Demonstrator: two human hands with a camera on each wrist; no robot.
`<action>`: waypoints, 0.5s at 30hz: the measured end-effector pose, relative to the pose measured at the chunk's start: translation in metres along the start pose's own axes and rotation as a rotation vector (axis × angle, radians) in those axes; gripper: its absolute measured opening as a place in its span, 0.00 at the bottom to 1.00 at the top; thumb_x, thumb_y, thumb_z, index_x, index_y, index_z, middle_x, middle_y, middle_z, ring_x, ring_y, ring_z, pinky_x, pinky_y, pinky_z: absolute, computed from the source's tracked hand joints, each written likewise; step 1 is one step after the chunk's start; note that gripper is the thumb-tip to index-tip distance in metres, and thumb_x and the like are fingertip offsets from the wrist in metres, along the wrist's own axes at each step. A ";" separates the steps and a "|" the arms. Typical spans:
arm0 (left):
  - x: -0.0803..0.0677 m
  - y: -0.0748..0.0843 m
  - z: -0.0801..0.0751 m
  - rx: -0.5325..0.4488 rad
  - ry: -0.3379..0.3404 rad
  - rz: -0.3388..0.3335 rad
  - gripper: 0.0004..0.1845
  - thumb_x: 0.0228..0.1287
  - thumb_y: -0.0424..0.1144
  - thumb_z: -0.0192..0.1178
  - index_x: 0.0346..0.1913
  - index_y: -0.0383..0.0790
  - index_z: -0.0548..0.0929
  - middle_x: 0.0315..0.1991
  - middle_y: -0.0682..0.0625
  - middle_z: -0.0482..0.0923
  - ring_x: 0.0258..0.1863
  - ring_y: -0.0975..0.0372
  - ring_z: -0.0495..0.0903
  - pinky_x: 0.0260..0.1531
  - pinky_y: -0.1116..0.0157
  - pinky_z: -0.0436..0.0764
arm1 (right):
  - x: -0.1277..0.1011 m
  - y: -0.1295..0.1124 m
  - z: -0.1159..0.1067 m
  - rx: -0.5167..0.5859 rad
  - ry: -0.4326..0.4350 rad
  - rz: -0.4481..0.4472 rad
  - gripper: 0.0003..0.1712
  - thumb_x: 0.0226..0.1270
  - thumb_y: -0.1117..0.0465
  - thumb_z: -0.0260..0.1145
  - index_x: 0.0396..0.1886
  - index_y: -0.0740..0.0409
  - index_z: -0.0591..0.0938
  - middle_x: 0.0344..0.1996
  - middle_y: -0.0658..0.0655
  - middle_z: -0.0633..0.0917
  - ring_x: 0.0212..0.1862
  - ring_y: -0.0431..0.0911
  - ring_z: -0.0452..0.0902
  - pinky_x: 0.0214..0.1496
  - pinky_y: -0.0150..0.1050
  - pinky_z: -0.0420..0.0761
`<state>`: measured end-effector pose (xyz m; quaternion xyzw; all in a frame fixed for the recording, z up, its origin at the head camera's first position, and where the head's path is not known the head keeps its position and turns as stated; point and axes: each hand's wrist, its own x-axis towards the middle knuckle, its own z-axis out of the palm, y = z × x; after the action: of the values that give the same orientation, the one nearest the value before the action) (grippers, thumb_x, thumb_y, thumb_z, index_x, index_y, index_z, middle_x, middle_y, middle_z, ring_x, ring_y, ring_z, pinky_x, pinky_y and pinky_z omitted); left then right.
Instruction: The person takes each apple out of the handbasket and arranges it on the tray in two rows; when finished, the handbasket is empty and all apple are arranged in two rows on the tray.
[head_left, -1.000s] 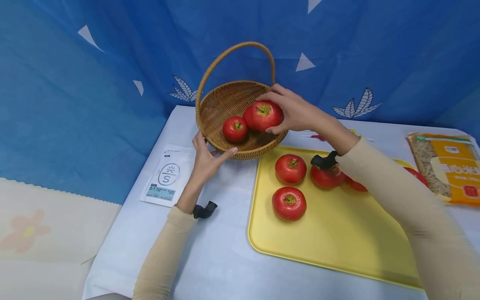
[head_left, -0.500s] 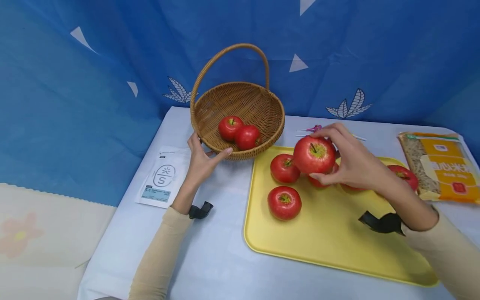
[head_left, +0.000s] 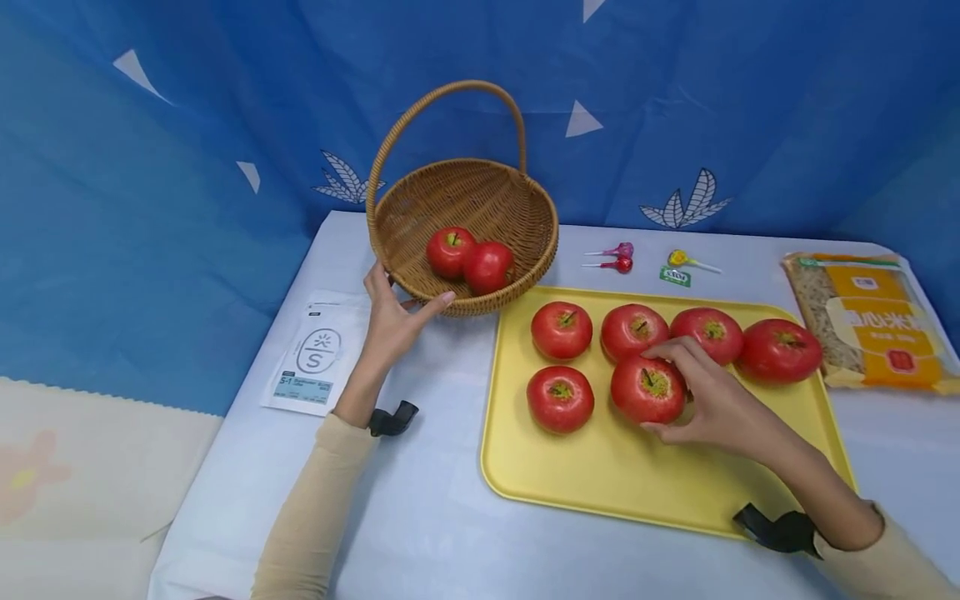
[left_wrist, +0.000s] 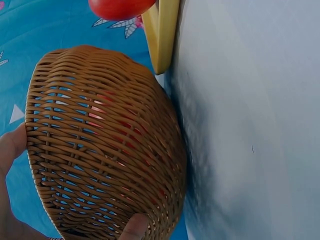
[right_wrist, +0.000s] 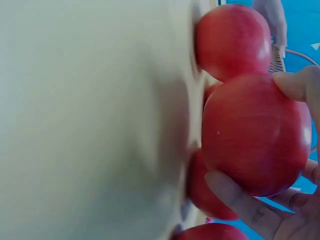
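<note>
My left hand (head_left: 393, 321) grips the near rim of a wicker basket (head_left: 480, 187), which leans toward me; its woven underside (left_wrist: 100, 145) fills much of the left wrist view. Two red apples, a left one (head_left: 450, 252) and a right one (head_left: 489, 267), lie inside it. My right hand (head_left: 708, 404) holds a red apple (head_left: 648, 390) over the yellow tray (head_left: 600, 475), fingers and thumb around its side. In the right wrist view a narrow gap shows between that apple (right_wrist: 255, 135) and the tray. Several more apples sit on the tray, including one (head_left: 560, 399) just left of the held one.
Behind the tray lie a pink and a red lollipop (head_left: 622, 265) and a yellow lollipop (head_left: 678, 258). A bag of grain (head_left: 870, 321) lies at the right, a white pouch (head_left: 315, 354) left of the basket. A blue curtain (head_left: 450, 50) hangs along the table's back edge.
My right hand has carried the apple out of the basket, rightward and down to the tray. Two apples stay in the basket, and my left hand keeps its grip on the rim.
</note>
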<state>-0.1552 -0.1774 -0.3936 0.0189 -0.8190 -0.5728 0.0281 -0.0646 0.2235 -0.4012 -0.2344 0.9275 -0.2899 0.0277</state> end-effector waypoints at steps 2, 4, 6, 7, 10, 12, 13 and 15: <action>0.000 0.001 -0.001 -0.005 0.002 -0.003 0.59 0.57 0.40 0.72 0.78 0.44 0.36 0.73 0.39 0.38 0.74 0.44 0.52 0.62 0.45 0.74 | -0.002 0.002 0.006 -0.003 -0.011 0.001 0.51 0.29 0.57 0.88 0.57 0.52 0.71 0.53 0.52 0.73 0.56 0.46 0.69 0.41 0.44 0.88; 0.003 -0.008 -0.001 -0.012 0.009 0.014 0.60 0.56 0.42 0.72 0.78 0.47 0.37 0.73 0.40 0.39 0.73 0.45 0.52 0.62 0.45 0.74 | -0.003 0.003 0.011 0.003 -0.023 0.006 0.50 0.31 0.56 0.87 0.57 0.51 0.71 0.52 0.51 0.73 0.56 0.45 0.69 0.42 0.43 0.87; 0.004 -0.013 -0.001 -0.014 0.014 0.030 0.60 0.55 0.44 0.73 0.78 0.48 0.38 0.73 0.40 0.39 0.73 0.46 0.53 0.61 0.47 0.75 | -0.005 0.004 0.016 0.010 -0.036 0.017 0.49 0.34 0.54 0.87 0.58 0.51 0.70 0.52 0.50 0.73 0.56 0.44 0.69 0.43 0.44 0.87; 0.004 -0.014 -0.001 -0.014 0.015 0.036 0.60 0.54 0.45 0.73 0.78 0.48 0.38 0.72 0.40 0.40 0.73 0.46 0.54 0.61 0.47 0.76 | -0.006 0.004 0.017 0.013 -0.043 0.025 0.49 0.35 0.54 0.86 0.59 0.51 0.70 0.52 0.50 0.72 0.56 0.45 0.69 0.44 0.45 0.87; 0.004 -0.015 -0.001 -0.013 0.015 0.048 0.60 0.54 0.46 0.74 0.78 0.48 0.38 0.72 0.40 0.40 0.72 0.46 0.55 0.61 0.47 0.76 | -0.008 0.002 0.016 -0.008 -0.058 0.056 0.49 0.37 0.51 0.86 0.61 0.49 0.70 0.53 0.51 0.71 0.56 0.47 0.70 0.44 0.50 0.87; 0.004 -0.014 0.000 -0.007 0.014 0.048 0.61 0.54 0.46 0.74 0.78 0.48 0.38 0.72 0.40 0.40 0.72 0.46 0.55 0.61 0.47 0.76 | -0.008 -0.001 0.011 -0.037 -0.056 0.061 0.49 0.38 0.49 0.85 0.61 0.49 0.71 0.54 0.52 0.71 0.56 0.48 0.70 0.43 0.52 0.87; 0.004 -0.014 0.000 -0.005 0.013 0.047 0.61 0.54 0.46 0.74 0.78 0.48 0.38 0.72 0.40 0.40 0.72 0.46 0.55 0.61 0.47 0.76 | -0.007 -0.003 0.007 -0.055 -0.047 0.060 0.49 0.38 0.48 0.85 0.61 0.49 0.71 0.54 0.52 0.72 0.56 0.49 0.70 0.43 0.53 0.86; 0.005 -0.013 0.000 0.001 0.013 0.045 0.61 0.54 0.47 0.73 0.78 0.48 0.37 0.72 0.40 0.40 0.72 0.46 0.55 0.61 0.47 0.76 | -0.003 -0.007 -0.003 -0.088 -0.018 0.032 0.49 0.37 0.48 0.85 0.61 0.50 0.73 0.53 0.53 0.72 0.53 0.49 0.72 0.40 0.51 0.87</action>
<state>-0.1597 -0.1824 -0.4060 0.0042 -0.8193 -0.5715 0.0464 -0.0600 0.2215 -0.3948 -0.2230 0.9428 -0.2460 0.0304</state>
